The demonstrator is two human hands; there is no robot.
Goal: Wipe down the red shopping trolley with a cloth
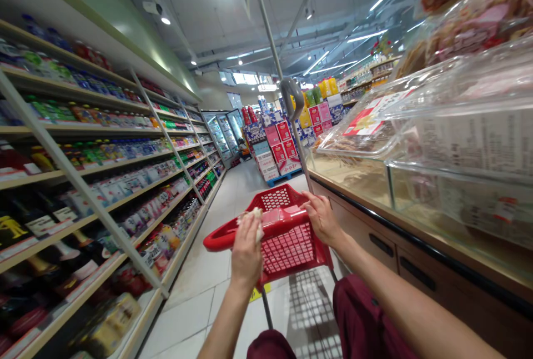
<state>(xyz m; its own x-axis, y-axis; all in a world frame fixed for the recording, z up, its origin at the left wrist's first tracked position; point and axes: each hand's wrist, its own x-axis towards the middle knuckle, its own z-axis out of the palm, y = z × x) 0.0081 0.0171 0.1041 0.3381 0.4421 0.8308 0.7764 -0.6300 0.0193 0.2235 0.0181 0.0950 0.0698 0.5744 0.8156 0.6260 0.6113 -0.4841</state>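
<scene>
Right in front of me is a red plastic shopping cart [287,248] with a mesh basket and a thick handle [225,237]. My left hand [249,245] presses a crumpled whitish cloth [257,220] against the handle, left of its middle. Whether it is fabric or paper, I cannot make out. At the right end of the handle, the fingers of my right hand [320,215] are wrapped over the red bar. The cart's basket is partly hidden behind the handle and my hands.
Long shelves of bottles and packs [137,181] line the left side. A display counter with clear packaged food [375,114] stands close on the right. Ahead are stacked boxes on a blue pallet [285,178], glass-door fridges [225,131], a metal pole [270,31] and tiled floor [233,187].
</scene>
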